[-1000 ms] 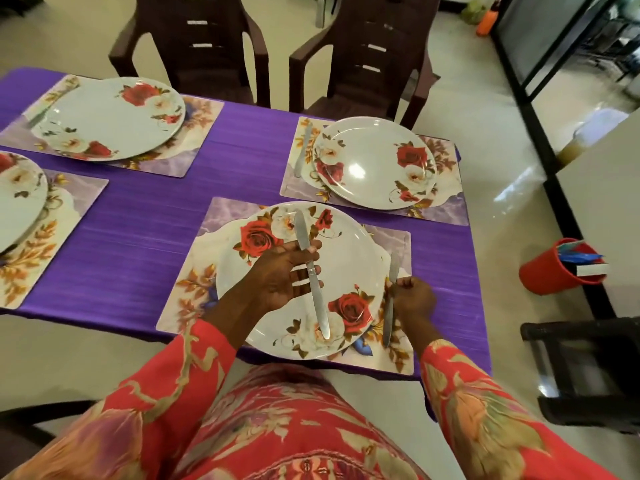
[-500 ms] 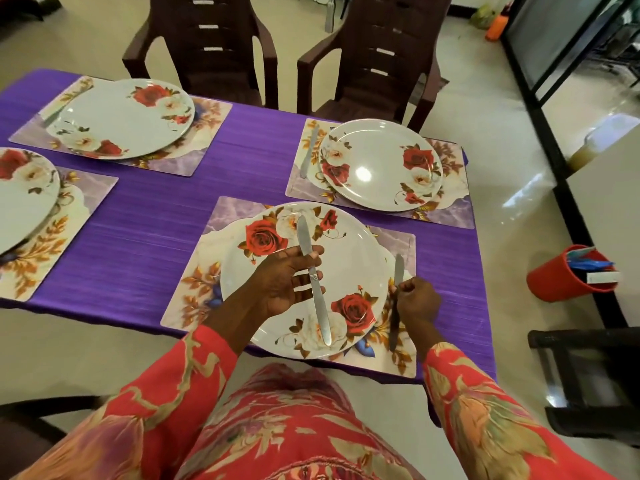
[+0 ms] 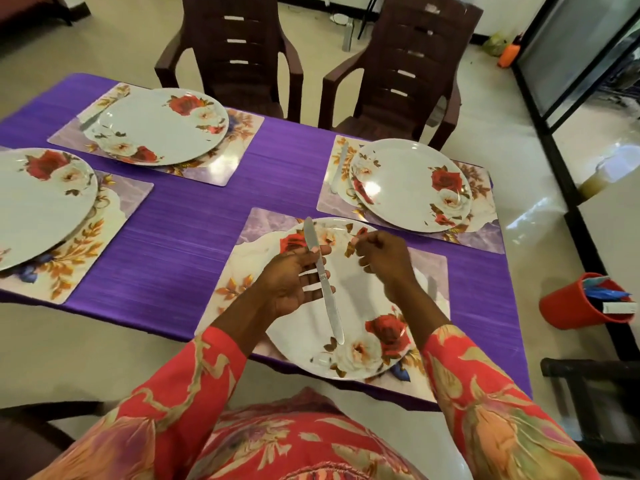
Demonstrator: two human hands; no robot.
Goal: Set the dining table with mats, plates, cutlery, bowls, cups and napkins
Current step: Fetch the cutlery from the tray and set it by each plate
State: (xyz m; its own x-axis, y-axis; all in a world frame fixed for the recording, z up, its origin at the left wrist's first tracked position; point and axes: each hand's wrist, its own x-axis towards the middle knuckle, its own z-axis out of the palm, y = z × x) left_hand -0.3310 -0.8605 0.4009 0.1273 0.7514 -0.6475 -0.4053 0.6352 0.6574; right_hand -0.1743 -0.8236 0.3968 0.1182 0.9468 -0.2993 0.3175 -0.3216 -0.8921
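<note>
My left hand [image 3: 294, 278] holds a table knife [image 3: 323, 289] by its middle, above the near floral plate [image 3: 301, 327]. That plate sits on a floral mat [image 3: 258, 230]. My right hand [image 3: 384, 261] hovers over the plate just right of the knife, fingers loosely curled and holding nothing. A second knife [image 3: 432, 289] lies on the mat right of the plate, partly hidden by my right wrist. The far right plate [image 3: 408, 185] has a knife [image 3: 341, 168] at its left. The far left plate [image 3: 159, 126] also has a knife [image 3: 91, 117] beside it.
A purple cloth [image 3: 194, 209] covers the table. Another plate on a mat [image 3: 38, 202] is at the left edge. Two brown chairs [image 3: 235, 53] [image 3: 398, 64] stand behind the table. On the floor to the right is a red cup [image 3: 575, 303] with items in it.
My right hand let go of the knife on the mat right of the plate and rose over the plate, towards the knife in my left hand. The left hand kept its knife.
</note>
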